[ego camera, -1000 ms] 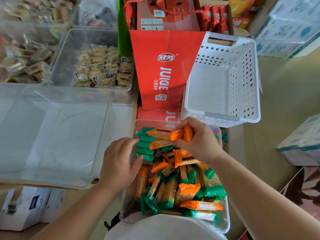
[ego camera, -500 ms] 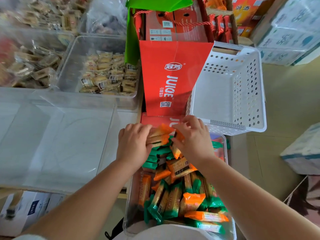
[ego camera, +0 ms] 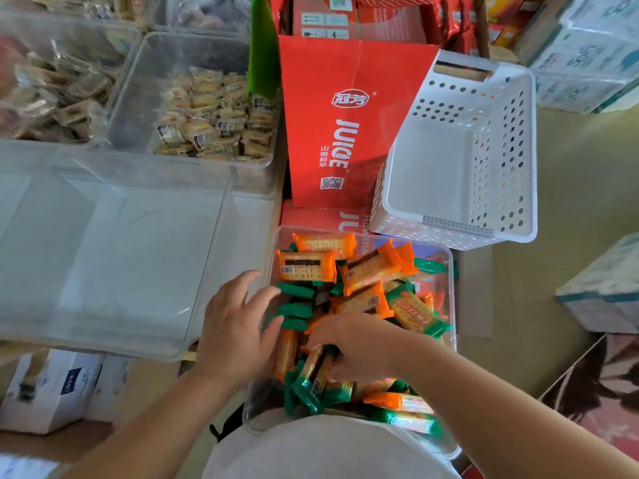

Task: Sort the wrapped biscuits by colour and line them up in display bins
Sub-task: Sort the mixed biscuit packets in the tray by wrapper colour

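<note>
Biscuits (ego camera: 411, 311) mixed in clear bin (ego camera: 450, 271). Our left hand (ego camera: 235, 326), fingers spread, steadies green row (ego camera: 295, 292) at left wall. Right hand (ego camera: 356, 344) curls into pile, grip unclear. Orange ones (ego camera: 307, 266) grouped at far end, by colour.

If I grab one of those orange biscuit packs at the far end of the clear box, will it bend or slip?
It probably stays stiff: the orange pack shows flat crackers inside. Its shiny wrapper may feel slippery. Squeezing hard would likely crack it.
</note>
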A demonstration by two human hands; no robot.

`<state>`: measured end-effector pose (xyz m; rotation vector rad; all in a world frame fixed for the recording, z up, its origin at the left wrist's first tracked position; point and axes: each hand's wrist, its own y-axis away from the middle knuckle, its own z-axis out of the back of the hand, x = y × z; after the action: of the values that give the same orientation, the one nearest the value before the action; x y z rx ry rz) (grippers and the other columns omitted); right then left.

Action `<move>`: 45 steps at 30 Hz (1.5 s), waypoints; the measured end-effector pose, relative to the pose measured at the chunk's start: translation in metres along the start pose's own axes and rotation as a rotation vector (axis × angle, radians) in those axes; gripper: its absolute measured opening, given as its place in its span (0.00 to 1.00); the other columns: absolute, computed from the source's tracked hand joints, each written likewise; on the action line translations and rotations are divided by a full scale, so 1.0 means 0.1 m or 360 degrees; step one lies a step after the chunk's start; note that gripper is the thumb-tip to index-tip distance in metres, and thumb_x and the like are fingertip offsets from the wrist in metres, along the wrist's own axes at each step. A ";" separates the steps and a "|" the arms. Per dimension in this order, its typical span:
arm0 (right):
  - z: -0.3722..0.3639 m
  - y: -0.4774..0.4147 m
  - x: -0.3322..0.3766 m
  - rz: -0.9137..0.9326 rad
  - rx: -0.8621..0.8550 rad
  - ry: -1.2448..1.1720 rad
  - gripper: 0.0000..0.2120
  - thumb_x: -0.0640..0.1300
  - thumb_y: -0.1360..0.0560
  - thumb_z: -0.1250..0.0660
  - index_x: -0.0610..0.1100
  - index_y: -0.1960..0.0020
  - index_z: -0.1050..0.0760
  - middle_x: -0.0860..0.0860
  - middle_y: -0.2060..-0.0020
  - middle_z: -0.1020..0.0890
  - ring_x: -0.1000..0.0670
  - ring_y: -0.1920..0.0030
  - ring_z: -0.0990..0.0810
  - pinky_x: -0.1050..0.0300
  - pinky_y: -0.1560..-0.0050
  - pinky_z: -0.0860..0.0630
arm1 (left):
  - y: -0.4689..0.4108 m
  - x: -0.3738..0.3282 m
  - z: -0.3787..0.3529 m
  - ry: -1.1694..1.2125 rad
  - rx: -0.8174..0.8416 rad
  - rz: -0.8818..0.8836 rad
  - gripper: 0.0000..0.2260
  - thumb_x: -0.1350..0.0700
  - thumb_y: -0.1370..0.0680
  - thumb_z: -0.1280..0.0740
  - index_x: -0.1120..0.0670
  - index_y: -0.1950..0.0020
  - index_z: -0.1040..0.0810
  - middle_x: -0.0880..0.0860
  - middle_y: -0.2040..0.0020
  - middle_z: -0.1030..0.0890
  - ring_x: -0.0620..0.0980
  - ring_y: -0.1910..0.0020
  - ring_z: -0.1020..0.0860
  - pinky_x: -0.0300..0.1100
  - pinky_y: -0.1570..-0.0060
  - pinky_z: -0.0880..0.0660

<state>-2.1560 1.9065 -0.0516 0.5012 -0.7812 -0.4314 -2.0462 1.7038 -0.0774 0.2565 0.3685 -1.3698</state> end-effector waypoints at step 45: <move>0.27 0.21 0.09 -0.0216 -0.0644 -0.0871 0.20 0.52 0.22 0.30 0.59 0.34 0.34 0.57 0.51 0.20 0.56 0.53 0.20 0.60 0.51 0.20 | 0.12 -0.18 0.27 0.0648 0.0304 0.0130 0.28 0.38 0.25 0.31 0.46 0.27 0.28 0.37 0.35 0.27 0.37 0.35 0.30 0.38 0.38 0.30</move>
<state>-2.1664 1.9112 -0.0187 0.0485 -1.1534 -0.8524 -2.0346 1.7116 -0.0460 0.7068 0.5584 -1.2699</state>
